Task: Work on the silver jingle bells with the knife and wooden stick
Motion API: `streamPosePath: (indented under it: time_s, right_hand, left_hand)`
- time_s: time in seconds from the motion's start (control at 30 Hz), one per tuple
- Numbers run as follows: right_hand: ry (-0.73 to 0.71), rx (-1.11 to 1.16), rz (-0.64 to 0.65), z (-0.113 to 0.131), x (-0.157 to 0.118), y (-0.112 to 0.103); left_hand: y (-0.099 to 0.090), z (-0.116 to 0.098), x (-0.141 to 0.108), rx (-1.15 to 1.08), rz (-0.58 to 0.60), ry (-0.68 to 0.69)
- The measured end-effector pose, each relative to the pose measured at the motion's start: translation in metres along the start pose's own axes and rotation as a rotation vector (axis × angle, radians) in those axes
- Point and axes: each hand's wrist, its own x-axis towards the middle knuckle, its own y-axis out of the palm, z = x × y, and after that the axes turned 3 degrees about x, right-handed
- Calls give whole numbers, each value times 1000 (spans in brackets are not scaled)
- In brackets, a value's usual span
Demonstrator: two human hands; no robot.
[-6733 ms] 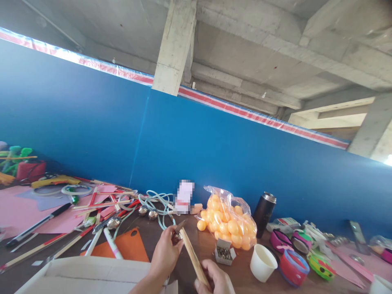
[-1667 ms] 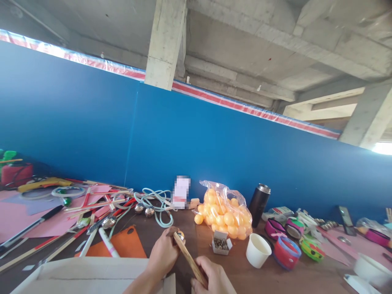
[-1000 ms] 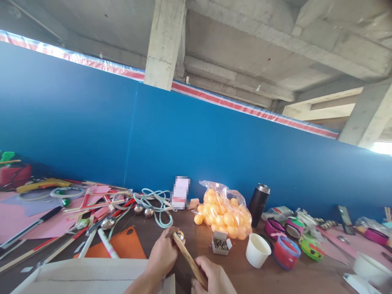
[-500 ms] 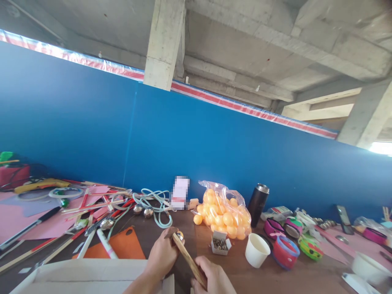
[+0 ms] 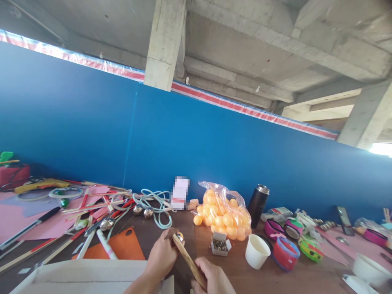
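A hammer with a wooden handle (image 5: pixel 190 260) slants across the lower middle of the view. My right hand (image 5: pixel 211 275) is closed round the lower part of its handle. The dark hammer head (image 5: pixel 169 233) is over the fingers of my left hand (image 5: pixel 162 253), which is curled with its fingertips largely hidden. Just beyond the handle, beside that hand, a shiny round metal ball (image 5: pixel 180 236) peeks out. What the left fingers grip is hidden. To the right stands a small open box of little metal pieces (image 5: pixel 221 247).
A clear bag of orange balls (image 5: pixel 226 219), a black flask (image 5: pixel 259 200) and a white cup (image 5: pixel 257 251) stand beyond and right. Leftward lie an orange sheet (image 5: pixel 128 245), pale blue cord (image 5: pixel 159 204), sticks and pens. A white box-like edge (image 5: pixel 92 273) is nearest. A blue partition (image 5: pixel 196 134) rises behind.
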Motion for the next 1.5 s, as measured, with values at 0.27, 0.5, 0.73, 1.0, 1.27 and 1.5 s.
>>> streamPosePath:
  time_s: [0.27,0.5,0.73,1.0,1.27,1.5]
  right_hand:
    - [5,-11,14,2,0,-2]
    - [-1,-20,17,1,0,-2]
    - [-7,-35,17,2,1,-3]
    - [-2,-22,16,1,0,-3]
    - [-16,-23,14,2,0,-4]
    - [-14,-24,4,0,0,-3]
  left_hand:
    - [0,0,1,-9,6,2]
    - [2,2,0,1,10,0]
    - [4,3,2,4,0,2]
    - [3,3,1,10,-1,0]
    - [4,4,2,14,10,10]
    - [1,1,0,38,18,15]
